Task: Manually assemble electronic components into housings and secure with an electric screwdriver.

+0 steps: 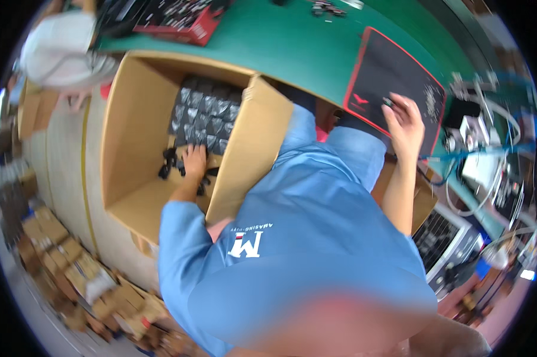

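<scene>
Head view. Green bench (268,41) ran across the top, with cartons (54,229) heaped on the floor at lower left. Deep cardboard box (134,184) stood at the person's left, below the bench edge. Black pieces in clear wrap (203,113) lay packed in rows at its far end; loose black pieces (169,162) lay scattered nearer.

Left hand (195,159): down inside the box, fingers at the near edge of the rows, loose pieces to either side. Could not tell whether it gripped anything.

Right hand (406,122): over a black mat with red edging (393,65), fingers curled, thumb near the index. Small dark spot at the fingertips; too blurred to say if held. Tiny silvery bits (433,101) lay on the mat to its right.

Risks, as judged: 2 hands working well apart split the attention. A careless push by the left fingers seemed likely to skew the rows or bury loose pieces under them. A wide sweep of the right hand could have scattered the bits, and a blue cable (444,158) near that forearm looked apt to snag.
</scene>
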`<state>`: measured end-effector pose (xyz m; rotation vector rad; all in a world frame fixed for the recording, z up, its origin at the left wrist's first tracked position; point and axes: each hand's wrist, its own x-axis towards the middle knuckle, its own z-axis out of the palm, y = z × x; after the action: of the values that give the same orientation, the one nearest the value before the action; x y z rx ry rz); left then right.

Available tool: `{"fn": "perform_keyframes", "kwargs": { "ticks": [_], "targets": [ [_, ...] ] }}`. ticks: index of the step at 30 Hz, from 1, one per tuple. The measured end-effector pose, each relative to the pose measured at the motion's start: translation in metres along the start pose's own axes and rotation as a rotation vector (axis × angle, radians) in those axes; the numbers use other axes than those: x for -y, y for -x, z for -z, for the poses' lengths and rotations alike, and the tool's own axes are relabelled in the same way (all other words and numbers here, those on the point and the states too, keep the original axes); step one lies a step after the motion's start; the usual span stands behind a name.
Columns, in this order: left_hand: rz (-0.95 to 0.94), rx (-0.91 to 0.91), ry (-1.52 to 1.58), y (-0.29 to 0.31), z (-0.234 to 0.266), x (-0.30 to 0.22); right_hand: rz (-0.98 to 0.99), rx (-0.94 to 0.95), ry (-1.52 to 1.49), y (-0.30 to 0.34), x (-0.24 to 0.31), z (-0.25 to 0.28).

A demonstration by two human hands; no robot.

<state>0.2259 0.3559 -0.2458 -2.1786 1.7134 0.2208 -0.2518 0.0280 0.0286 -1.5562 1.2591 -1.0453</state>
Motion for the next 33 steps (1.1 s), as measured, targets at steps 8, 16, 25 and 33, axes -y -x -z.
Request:
{"fn": "perform_keyframes", "kwargs": {
  "ticks": [8, 16, 25, 33],
  "targets": [
    [0.066, -0.146, 0.750, -0.003, 0.119, 0.012, 0.249, -0.007, 0.540, -0.010, -0.028, 0.012],
    [-0.415, -0.811, 1.155, -0.101, 0.402, -0.106, 0.325, 0.022, 0.522, -0.003, -0.047, 0.023],
    [-1.369, -0.345, 0.499, -0.203, 0.427, -0.290, 0.322, -0.067, 0.490, 0.011, -0.050, 0.021],
    [-0.970, -0.489, 0.632, -0.186, 0.391, -0.291, 0.280, -0.047, 0.545, 0.013, -0.040, 0.025]
  ]
}}
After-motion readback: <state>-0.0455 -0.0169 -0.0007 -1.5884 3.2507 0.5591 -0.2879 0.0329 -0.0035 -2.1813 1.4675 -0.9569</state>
